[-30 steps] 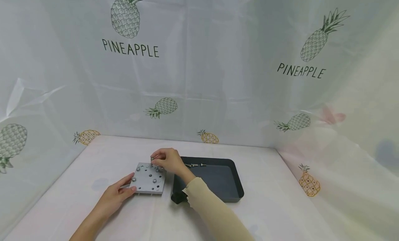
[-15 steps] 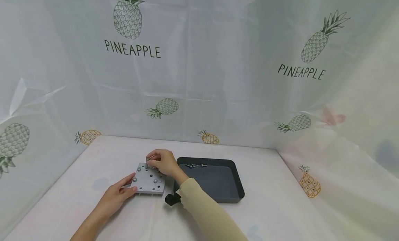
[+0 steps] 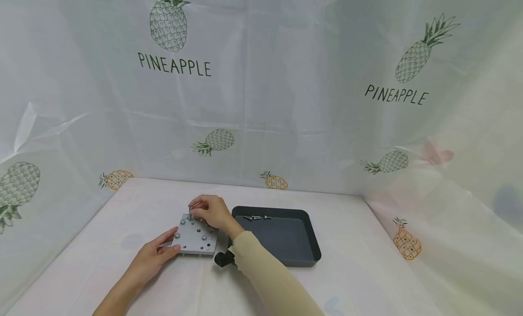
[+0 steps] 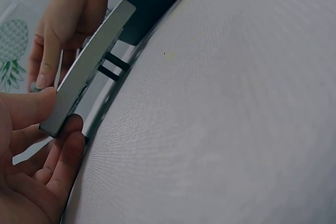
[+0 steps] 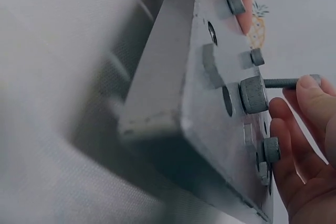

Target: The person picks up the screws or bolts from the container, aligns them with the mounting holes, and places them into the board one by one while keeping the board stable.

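Note:
A light grey metal plate [image 3: 189, 241] with many holes lies left of centre in the head view. Several socket head bolts [image 5: 254, 95] stand in it, heads up. My left hand [image 3: 152, 258] grips the plate's left edge, thumb and fingers on opposite faces in the left wrist view. Between thumb and fingers my right hand [image 3: 215, 213] pinches a bolt [image 5: 281, 83], head up, over the plate's far left part. Its threaded shank points at the plate; a bolt head standing nearer the right wrist camera covers its lower end. Dark shanks [image 4: 115, 60] stick out beneath the plate.
Right of the plate stands a dark grey tray [image 3: 282, 243], with a few loose bolts [image 3: 256, 217] near its far rim. My right forearm crosses its left side. A black piece [image 3: 224, 259] sits at my right wrist. A white pineapple-print cloth [image 3: 261, 161] hangs behind.
My right hand has moved left with the bolt, along the plate's far side towards its far left corner. My left hand and the plate have stayed about where they were.

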### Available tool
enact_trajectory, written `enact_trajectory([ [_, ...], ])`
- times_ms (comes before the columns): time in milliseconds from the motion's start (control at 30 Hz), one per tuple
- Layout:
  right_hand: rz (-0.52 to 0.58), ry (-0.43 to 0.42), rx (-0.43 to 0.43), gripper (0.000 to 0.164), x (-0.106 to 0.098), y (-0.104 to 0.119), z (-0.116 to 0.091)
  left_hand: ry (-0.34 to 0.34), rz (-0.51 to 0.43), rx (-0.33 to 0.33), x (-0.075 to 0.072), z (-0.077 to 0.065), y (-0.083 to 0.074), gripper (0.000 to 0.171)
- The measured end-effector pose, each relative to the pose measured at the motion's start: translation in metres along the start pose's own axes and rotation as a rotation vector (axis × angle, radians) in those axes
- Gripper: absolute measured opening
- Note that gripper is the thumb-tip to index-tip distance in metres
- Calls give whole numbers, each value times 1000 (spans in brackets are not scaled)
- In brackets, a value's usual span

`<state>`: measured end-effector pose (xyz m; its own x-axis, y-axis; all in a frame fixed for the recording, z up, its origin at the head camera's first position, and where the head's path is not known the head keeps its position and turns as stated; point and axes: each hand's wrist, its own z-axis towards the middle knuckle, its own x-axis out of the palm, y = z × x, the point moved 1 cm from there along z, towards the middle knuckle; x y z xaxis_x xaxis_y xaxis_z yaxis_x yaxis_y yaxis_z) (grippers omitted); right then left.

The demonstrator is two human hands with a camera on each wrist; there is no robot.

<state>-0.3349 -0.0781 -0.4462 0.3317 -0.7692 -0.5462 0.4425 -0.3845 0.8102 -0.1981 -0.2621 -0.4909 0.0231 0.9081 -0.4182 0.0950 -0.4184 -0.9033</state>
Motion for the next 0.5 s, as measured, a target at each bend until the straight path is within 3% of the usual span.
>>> enact_trajectory([
  [500, -65, 77, -19, 13, 0, 5, 6, -5, -5, -1, 0, 0, 2, 76],
])
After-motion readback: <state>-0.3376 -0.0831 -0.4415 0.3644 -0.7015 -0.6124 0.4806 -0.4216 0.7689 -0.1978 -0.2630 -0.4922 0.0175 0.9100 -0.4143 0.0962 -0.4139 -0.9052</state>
